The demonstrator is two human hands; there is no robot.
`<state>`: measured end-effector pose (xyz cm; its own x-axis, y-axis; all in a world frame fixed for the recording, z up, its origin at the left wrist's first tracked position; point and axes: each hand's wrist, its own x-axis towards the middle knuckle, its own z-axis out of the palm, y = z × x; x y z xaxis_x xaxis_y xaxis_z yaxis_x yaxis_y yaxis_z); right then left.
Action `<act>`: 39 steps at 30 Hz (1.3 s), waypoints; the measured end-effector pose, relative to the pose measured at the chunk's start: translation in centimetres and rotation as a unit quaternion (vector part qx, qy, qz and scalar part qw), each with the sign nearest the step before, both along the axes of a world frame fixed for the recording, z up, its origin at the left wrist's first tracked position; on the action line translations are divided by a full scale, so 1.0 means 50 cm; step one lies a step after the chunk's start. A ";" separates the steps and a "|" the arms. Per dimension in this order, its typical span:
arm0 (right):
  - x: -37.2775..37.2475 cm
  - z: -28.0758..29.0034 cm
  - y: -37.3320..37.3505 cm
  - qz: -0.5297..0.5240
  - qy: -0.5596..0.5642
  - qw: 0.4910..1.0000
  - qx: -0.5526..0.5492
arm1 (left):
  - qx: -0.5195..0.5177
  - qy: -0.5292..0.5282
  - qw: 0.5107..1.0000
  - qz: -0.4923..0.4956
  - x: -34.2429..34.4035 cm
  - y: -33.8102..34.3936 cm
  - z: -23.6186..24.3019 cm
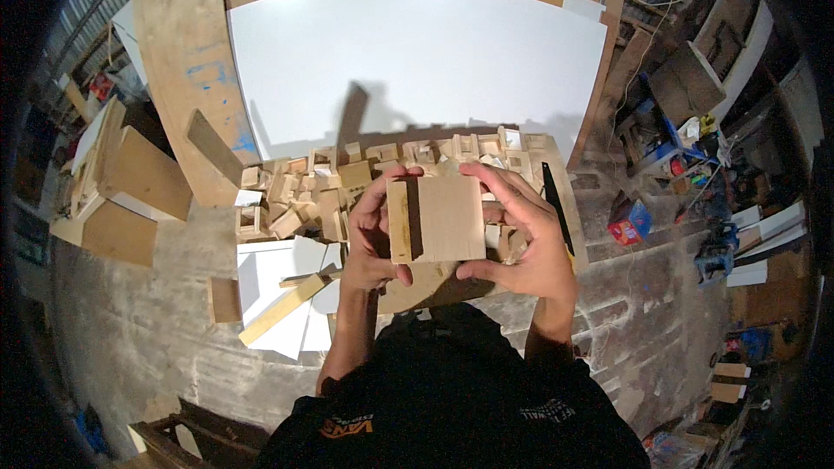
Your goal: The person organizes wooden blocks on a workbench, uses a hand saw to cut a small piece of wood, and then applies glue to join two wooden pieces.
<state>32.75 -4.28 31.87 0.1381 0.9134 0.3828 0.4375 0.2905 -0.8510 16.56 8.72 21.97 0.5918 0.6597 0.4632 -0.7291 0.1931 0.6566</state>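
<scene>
Between my two hands, raised above the workbench, is a small wooden box (452, 219) of pale panels, with a dark gap or strip down its left part. My left hand (372, 230) grips its left side, fingers at the top corner and thumb by the lower corner. On the right, my right hand (530, 239) is curled round the other side, its fingertips at the upper edge and thumb at the lower edge. Beneath and beyond the box lie several small wooden blocks and frames (300, 191). What is inside the box cannot be seen.
A handsaw (558, 208) lies at the bench's right edge. White sheets (269, 282) and a wooden strip (282, 311) lie at the left. Behind the bench stands a large white board (417, 61). Wooden cabinets (130, 182) stand on the floor at left; a red-blue box (629, 222) sits at right.
</scene>
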 end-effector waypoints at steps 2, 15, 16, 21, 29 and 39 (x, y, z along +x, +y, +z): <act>-0.005 -0.014 0.010 0.003 0.016 1.000 0.024 | -0.008 -0.013 1.000 -0.006 0.000 -0.005 0.004; 0.020 -0.066 0.032 -0.025 0.034 0.998 0.051 | -0.191 0.129 0.972 0.044 0.014 -0.047 -0.008; 0.034 -0.058 0.030 -0.022 0.037 0.998 0.043 | -0.204 0.112 0.972 0.043 0.027 -0.050 -0.013; 0.104 -0.071 -0.005 0.012 0.092 0.995 0.037 | -0.317 0.037 0.947 0.028 0.082 -0.099 -0.047; 0.219 -0.094 -0.057 0.046 0.032 0.994 0.095 | -0.353 -0.130 0.924 -0.074 0.155 -0.130 -0.067; 0.267 -0.091 -0.065 0.064 0.059 0.995 0.047 | -0.261 0.002 0.965 0.039 0.136 -0.161 -0.078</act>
